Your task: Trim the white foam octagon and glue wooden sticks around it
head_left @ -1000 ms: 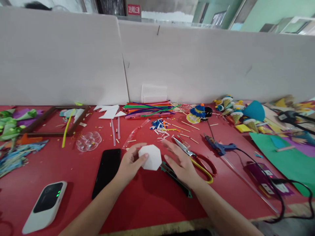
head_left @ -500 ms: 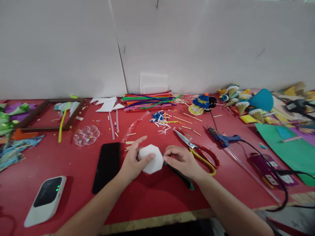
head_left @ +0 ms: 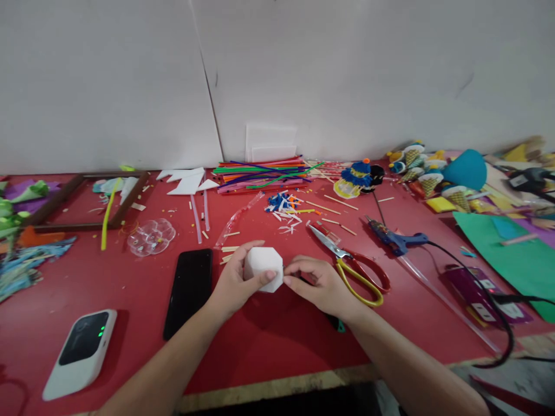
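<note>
My left hand (head_left: 240, 278) holds a small white, many-sided paper piece (head_left: 263, 266), with the thumb across its near face and the fingers behind. At the piece's right edge, my right hand (head_left: 315, 284) is closed in a pinch; what its fingertips hold, if anything, is too small to make out. Partly hidden under my right hand lies a dark tool with a green end (head_left: 337, 323). Scissors (head_left: 347, 257) with red and yellow handles lie just beyond the right hand. To the left of my left hand rests a black phone (head_left: 188, 294).
A blue glue gun (head_left: 396, 238) lies at right, its cord running past a purple power strip (head_left: 483, 292). Pipe cleaners (head_left: 264, 173) are piled against the wall, with cut scraps (head_left: 284, 205) nearer. A white device (head_left: 82, 352) sits at front left beside a clear plastic tray (head_left: 151, 237).
The white paper piece has been turned in my left hand, so its side facets show more. My right fingertips stay at its right edge.
</note>
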Demonstrator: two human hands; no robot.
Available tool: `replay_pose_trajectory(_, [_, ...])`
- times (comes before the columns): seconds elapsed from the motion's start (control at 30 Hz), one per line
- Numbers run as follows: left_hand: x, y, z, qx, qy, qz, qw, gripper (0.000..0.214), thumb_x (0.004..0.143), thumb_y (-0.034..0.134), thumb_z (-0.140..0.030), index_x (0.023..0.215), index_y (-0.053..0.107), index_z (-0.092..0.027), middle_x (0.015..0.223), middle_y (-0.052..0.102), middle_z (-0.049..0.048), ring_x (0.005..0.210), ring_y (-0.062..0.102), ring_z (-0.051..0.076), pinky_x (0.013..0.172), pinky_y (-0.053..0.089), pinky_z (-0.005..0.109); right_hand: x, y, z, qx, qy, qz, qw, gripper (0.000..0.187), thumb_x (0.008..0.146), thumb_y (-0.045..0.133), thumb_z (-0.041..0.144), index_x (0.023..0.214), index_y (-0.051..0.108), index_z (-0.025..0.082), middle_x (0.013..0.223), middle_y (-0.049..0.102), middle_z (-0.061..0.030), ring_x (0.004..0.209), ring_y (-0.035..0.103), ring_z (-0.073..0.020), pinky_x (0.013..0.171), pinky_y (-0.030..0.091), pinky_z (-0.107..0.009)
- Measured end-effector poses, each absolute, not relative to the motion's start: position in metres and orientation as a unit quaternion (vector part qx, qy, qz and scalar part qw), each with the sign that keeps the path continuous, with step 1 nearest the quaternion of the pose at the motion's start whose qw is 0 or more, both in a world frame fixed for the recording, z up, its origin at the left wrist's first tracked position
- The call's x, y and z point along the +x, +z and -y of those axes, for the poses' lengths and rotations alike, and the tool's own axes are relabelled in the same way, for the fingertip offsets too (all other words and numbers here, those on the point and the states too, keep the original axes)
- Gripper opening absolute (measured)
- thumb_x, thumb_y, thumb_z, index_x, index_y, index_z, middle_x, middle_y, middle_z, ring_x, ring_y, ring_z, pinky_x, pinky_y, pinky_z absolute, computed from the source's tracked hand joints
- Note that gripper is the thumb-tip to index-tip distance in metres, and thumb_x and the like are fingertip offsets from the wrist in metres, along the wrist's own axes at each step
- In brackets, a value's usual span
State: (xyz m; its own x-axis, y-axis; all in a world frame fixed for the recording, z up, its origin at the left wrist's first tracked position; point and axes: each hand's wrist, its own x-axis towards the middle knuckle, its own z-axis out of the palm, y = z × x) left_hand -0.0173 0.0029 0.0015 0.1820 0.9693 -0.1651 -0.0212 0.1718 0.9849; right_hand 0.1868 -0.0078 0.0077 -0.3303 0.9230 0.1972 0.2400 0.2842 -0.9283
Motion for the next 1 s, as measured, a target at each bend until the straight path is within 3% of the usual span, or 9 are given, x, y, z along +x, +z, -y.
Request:
replay_pose_trajectory(0.23, [-0.0174, 0.0038, -0.003, 0.453, 0.44, -0.488, 0.603, 0.08, 0.065, 0.086, -0.039, 0.137, 0.053, -0.024, 0.113, 0.071, 0.0071, 0.099, 0.07, 0.023, 0.08, 0.061, 0.034, 0.1868, 0.0123, 0.0072, -0.428, 0.394, 0.709, 0.398, 0.014, 0.09, 0.062, 0.027, 0.084, 0.074, 0.023, 0.077, 0.073, -0.0025, 0.074, 0.066, -0.0158, 0.072, 0.052, -0.028])
replay_pose_trajectory(0.53, [-0.0185, 0.0015, -0.0013, 0.491, 0.439, -0.49, 0.57, 0.075, 0.067, 0.085, -0.041, 0.134, 0.056, -0.024, 0.115, 0.072, 0.009, 0.101, 0.072, 0.027, 0.085, 0.061, 0.041, 0.1862, 0.0077, 0.0073, -0.438, 0.361, 0.722, 0.396, 0.013, 0.088, 0.063, 0.025, 0.08, 0.073, 0.024, 0.075, 0.073, -0.0027, 0.073, 0.066, -0.0171, 0.07, 0.051, -0.029])
replay_pose_trajectory(1.0, [-0.0163, 0.0053, 0.0012, 0.528, 0.423, -0.508, 0.533, 0.069, 0.068, 0.082, -0.044, 0.13, 0.057, -0.025, 0.114, 0.072, 0.0078, 0.099, 0.072, 0.027, 0.085, 0.061, 0.042, 0.1855, 0.01, 0.0079, -0.441, 0.328, 0.721, 0.422, 0.014, 0.081, 0.061, 0.015, 0.071, 0.066, 0.023, 0.067, 0.066, 0.0001, 0.067, 0.062, -0.0155, 0.067, 0.05, -0.028])
